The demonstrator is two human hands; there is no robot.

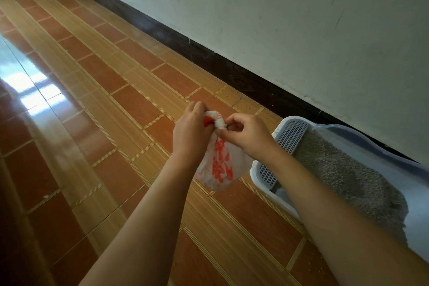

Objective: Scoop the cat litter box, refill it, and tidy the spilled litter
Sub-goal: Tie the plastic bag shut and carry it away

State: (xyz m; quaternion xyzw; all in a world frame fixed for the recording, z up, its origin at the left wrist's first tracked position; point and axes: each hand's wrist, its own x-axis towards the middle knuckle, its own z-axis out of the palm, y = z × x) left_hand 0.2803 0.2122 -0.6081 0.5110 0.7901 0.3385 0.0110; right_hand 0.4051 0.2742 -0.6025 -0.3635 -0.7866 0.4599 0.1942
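A white plastic bag with red print (220, 165) hangs in the air over the tiled floor. My left hand (189, 132) grips its bunched neck from the left. My right hand (246, 133) pinches the twisted top of the same bag from the right. To the right stands the litter box (383, 144), blue-rimmed with a white slotted step (290, 134) at its near end, filled with grey litter (343, 169). My right forearm crosses in front of part of the box.
Orange and tan floor tiles (116, 104) stretch away to the left. A dark skirting board and pale wall (301, 30) run behind the box. A few litter grains (246, 105) lie on the floor near the skirting.
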